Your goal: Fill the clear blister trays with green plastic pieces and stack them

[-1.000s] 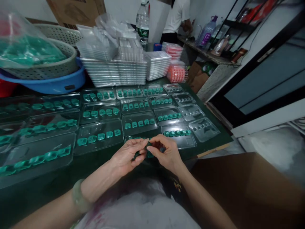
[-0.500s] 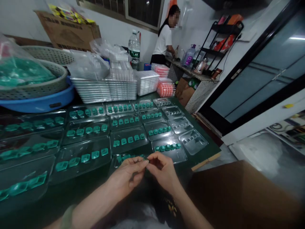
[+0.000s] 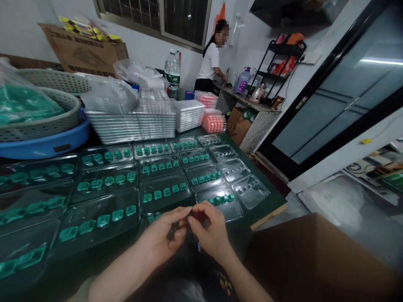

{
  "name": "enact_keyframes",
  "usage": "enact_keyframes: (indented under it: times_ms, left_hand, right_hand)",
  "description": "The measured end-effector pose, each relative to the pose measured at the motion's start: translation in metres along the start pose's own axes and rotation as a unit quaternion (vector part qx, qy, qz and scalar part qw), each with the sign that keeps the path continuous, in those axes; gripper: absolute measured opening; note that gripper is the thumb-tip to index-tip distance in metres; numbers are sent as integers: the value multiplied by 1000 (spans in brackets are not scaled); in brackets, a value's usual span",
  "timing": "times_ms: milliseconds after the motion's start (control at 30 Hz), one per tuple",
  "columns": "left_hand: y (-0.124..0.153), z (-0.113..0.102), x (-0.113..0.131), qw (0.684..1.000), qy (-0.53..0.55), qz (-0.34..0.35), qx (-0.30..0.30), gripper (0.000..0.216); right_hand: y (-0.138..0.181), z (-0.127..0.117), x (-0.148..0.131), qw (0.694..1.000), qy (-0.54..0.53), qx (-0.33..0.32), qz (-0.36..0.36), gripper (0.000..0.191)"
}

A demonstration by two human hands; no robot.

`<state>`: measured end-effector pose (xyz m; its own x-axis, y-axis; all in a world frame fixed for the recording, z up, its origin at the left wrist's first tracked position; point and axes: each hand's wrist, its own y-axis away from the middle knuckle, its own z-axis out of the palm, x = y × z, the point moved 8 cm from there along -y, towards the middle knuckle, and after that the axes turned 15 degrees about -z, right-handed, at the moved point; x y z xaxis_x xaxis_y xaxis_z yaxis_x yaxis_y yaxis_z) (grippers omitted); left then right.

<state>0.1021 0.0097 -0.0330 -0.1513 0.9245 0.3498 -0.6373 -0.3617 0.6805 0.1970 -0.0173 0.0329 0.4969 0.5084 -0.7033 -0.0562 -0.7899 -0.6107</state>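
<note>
My left hand (image 3: 163, 233) and my right hand (image 3: 211, 230) meet over the near edge of the table, thumbs and forefingers pinched together at the tips. Whatever sits between the fingertips is too small to make out; a dark greenish patch shows inside the left hand's curled fingers. Around them lie rows of clear plastic trays (image 3: 166, 181), many with a line of green faceted pieces (image 3: 103, 221). A tray partly hidden by my left hand also holds green pieces. Just beyond my right hand is another filled tray (image 3: 233, 213). Colourless hollows show in the tray (image 3: 252, 193) at the right.
Stacked clear trays (image 3: 129, 128) stand at the back, beside red-and-clear packs (image 3: 214, 123). At left, a bag of green pieces (image 3: 28, 98) rests in a grey basket (image 3: 67, 119) over a blue basin (image 3: 67, 140). A brown box (image 3: 315, 256) is lower right. Another person (image 3: 209, 63) stands at a counter.
The view has shifted slightly, so the table sits lower and further left. My hands stay close together at the fingertips; the left fingers have curled a little differently, showing the greenish patch.
</note>
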Motion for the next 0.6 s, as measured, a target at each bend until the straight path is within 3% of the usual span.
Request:
enact_keyframes:
  times_ms: [100, 167, 300, 400, 500, 600]
  left_hand:
    - [0, 7, 5, 999, -34, -12, -15, 18]
    - [2, 15, 10, 997, -61, -12, -45, 15]
    - [8, 11, 20, 997, -65, 2, -38, 17]
    - [12, -4, 27, 998, -54, 20, -25, 17]
    - [16, -23, 31, 998, -48, 29, -5, 18]
    - [20, -39, 35, 998, -42, 38, 18, 18]
  right_hand:
    - [-4, -9, 5, 1000, 6, -4, 2, 8]
    - [-11, -29, 21, 1000, 20, 5, 23, 11]
    - [-38, -100, 86, 988, 109, 70, 85, 28]
    - [-63, -139, 137, 981, 153, 81, 90, 30]
    - [-77, -152, 174, 978, 180, 63, 86, 24]
    - [-81, -149, 190, 977, 197, 33, 79, 21]
